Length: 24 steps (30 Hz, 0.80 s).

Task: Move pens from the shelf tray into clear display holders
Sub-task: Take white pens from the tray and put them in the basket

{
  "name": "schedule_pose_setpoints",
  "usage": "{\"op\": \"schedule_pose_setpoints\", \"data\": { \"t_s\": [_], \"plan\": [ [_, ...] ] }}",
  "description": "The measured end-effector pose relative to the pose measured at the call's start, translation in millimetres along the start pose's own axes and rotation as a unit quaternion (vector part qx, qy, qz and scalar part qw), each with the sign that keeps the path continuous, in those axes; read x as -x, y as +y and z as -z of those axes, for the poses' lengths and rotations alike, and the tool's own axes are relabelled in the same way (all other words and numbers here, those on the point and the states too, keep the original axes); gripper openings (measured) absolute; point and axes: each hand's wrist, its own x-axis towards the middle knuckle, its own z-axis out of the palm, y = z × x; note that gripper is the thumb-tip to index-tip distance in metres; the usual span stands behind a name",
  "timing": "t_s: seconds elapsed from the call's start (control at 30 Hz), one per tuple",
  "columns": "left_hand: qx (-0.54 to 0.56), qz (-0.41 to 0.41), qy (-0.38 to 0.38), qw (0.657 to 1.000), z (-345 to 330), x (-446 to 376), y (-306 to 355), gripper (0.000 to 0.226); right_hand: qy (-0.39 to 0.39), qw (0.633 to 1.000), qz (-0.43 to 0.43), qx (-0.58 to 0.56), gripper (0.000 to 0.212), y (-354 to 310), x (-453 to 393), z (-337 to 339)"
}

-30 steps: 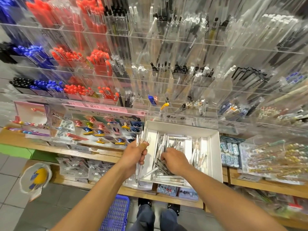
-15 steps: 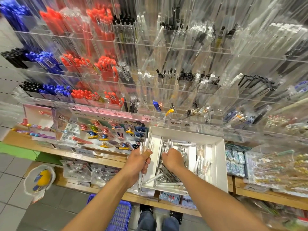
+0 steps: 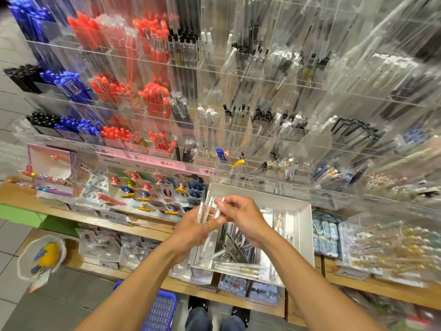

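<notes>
Small bunch of clear pens [image 3: 205,210] held upright in left hand [image 3: 191,229], fingers curled round it. Right hand [image 3: 241,217] pinches one pen's top end. Both sit just above white tray [image 3: 303,232]; clear display holders [image 3: 238,130] beyond the grip.

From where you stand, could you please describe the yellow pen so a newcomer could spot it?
Find the clear display holders on the wall, then the bottom row just above the white shelf tray. The yellow pen leans there alone, the only yellow piece among blue, black and clear pens.

Blue basket [image 3: 159,311] on floor; erasers [image 3: 326,237] on shelf.
</notes>
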Motion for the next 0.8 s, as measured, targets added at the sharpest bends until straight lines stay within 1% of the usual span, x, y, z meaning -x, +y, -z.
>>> {"op": "schedule_pose_setpoints", "data": {
  "t_s": [0.07,0.1,0.13,0.17,0.2,0.23,0.27,0.33,0.37,0.4,0.43,0.5,0.53,0.57,0.63,0.7,0.77,0.8],
  "plan": [
    [-0.012,-0.010,0.021,1.000,1,2,1,0.014,-0.005,0.999,-0.012,-0.038,0.016,4,-5,-7],
    [-0.022,-0.013,0.042,0.999,3,3,0,0.013,0.004,0.998,-0.023,-0.059,0.018,7,-8,-8],
    [-0.029,-0.014,0.058,0.998,6,3,-2,0.022,0.024,0.997,-0.040,-0.067,0.017,11,-12,-8],
    [-0.025,-0.008,0.067,0.997,9,3,-4,0.029,0.053,0.995,-0.062,-0.051,0.014,17,-16,-8],
    [-0.004,0.001,0.065,0.998,12,3,-6,0.031,0.082,0.993,-0.088,-0.011,0.009,25,-20,-8],
    [0.030,0.012,0.058,0.998,15,3,-8,0.028,0.103,0.987,-0.120,0.043,0.005,34,-24,-9],
    [0.061,0.023,0.048,0.997,17,3,-10,0.024,0.109,0.978,-0.149,0.097,0.003,43,-27,-13],
    [0.103,0.042,0.042,0.993,21,2,-12,0.019,0.097,0.957,-0.176,0.210,0.013,63,-34,-24],
    [0.121,0.049,0.041,0.991,22,1,-13,0.018,0.095,0.942,-0.181,0.268,0.014,70,-38,-30],
    [0.138,0.055,0.040,0.988,24,0,-14,0.019,0.105,0.926,-0.185,0.310,0.014,76,-41,-37],
    [0.154,0.060,0.038,0.985,25,1,-14,0.021,0.122,0.915,-0.192,0.333,0.020,79,-45,-42],
    [0.170,0.070,0.043,0.982,27,1,-15,0.022,0.151,0.906,-0.205,0.339,0.042,84,-54,-52],
    [0.172,0.073,0.047,0.981,28,1,-16,0.023,0.161,0.902,-0.205,0.344,0.051,83,-58,-56],
    [0.172,0.075,0.051,0.981,28,1,-16,0.022,0.170,0.898,-0.202,0.352,0.054,82,-61,-58],
    [0.171,0.078,0.059,0.980,28,1,-17,0.019,0.186,0.888,-0.206,0.367,0.051,80,-64,-58],
    [0.165,0.083,0.063,0.981,27,2,-18,0.018,0.195,0.885,-0.216,0.363,0.047,79,-61,-50],
    [0.157,0.087,0.066,0.982,27,2,-19,0.018,0.172,0.899,-0.215,0.340,0.042,75,-54,-43],
    [0.151,0.088,0.067,0.982,27,2,-19,0.018,0.160,0.915,-0.202,0.309,0.034,72,-49,-40]
  ]
}}
